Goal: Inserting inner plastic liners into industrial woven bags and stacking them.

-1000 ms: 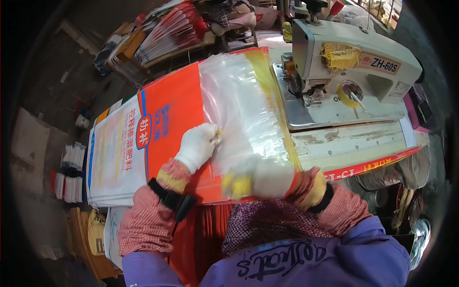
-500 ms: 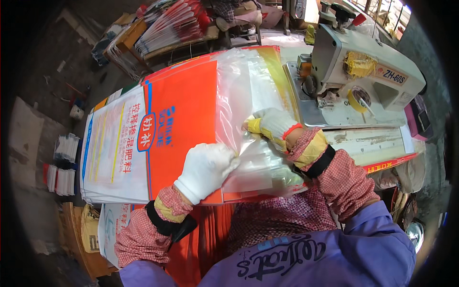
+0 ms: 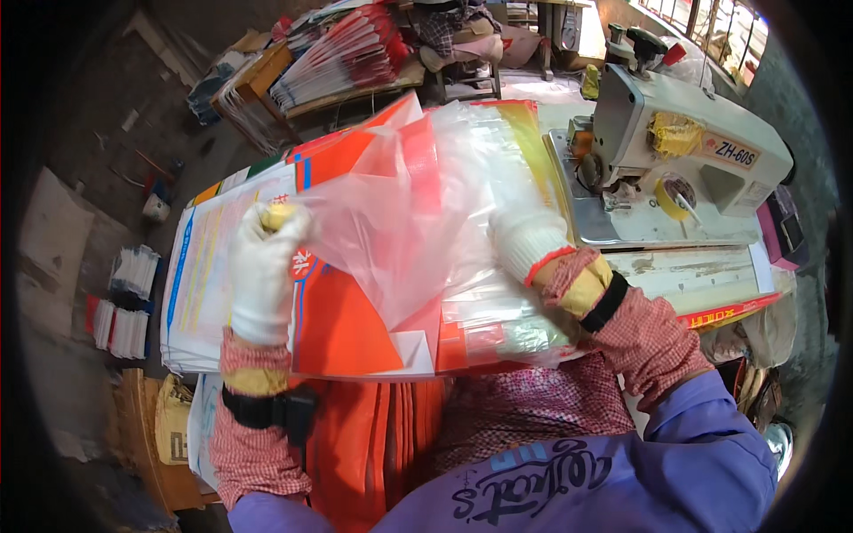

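The clear film (image 3: 382, 235) looks about half handled: it stands raised and creased over the orange-and-white sack (image 3: 342, 333), stretching from the left hand (image 3: 264, 275) at 9 o'clock to the pile of clear liners (image 3: 484, 311) just right of the middle, and is not yet lying flat. The sack's top layer appears partly turned back as well, its white underside showing at corners toward 12 and 6 o'clock. The left fingers are curled tight and seem to pinch the film's edge; the gloved right hand (image 3: 533, 244) rests over the liners at 3 o'clock, its fingers too blurred to tell whether they grip anything. The sewing machine (image 3: 693, 133), at 2 o'clock, stands apart from both hands. Where the film ends and the liners begin is hard to make out, and whatever bears the sacks is hidden beneath them. The red sheets (image 3: 364, 435) toward 7 o'clock run down behind the purple clothing (image 3: 622, 471), and a seated co-worker (image 3: 458, 44) at 12 o'clock is cut off by the upper edge
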The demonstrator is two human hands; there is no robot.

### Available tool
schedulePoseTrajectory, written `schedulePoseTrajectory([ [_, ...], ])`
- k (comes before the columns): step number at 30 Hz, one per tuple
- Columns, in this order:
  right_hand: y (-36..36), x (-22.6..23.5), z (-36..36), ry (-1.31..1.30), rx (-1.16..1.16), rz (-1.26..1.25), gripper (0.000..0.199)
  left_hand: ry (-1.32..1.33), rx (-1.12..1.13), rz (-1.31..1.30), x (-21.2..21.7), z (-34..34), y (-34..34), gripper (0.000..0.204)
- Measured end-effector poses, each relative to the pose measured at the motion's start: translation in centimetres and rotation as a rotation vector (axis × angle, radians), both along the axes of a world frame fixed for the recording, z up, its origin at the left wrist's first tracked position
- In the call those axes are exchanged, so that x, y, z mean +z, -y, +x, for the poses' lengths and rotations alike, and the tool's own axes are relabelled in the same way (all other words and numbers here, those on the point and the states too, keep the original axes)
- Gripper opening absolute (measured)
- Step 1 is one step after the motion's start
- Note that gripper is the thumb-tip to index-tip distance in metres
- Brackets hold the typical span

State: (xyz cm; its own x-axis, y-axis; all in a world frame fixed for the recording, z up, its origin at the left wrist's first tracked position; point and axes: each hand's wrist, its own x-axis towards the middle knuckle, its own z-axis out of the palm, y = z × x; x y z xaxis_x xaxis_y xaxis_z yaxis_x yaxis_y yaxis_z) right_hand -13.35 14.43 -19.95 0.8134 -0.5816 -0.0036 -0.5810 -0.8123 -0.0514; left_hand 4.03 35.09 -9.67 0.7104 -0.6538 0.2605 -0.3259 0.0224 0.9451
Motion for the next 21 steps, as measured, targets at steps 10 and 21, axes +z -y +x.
schedulePoseTrajectory([
  [10, -2.3, 1.5, 6.3, 0.582, 0.702, 0.026, 0.018, 0.600, -0.430, 0.495, -1.9, -8.9, -3.5, 0.009],
  [21, 0.4, -10.1, 14.4, 1.367, -0.095, 1.813, 0.030, 0.927, -0.876, 0.467, 2.5, -9.6, 5.3, 0.012],
])
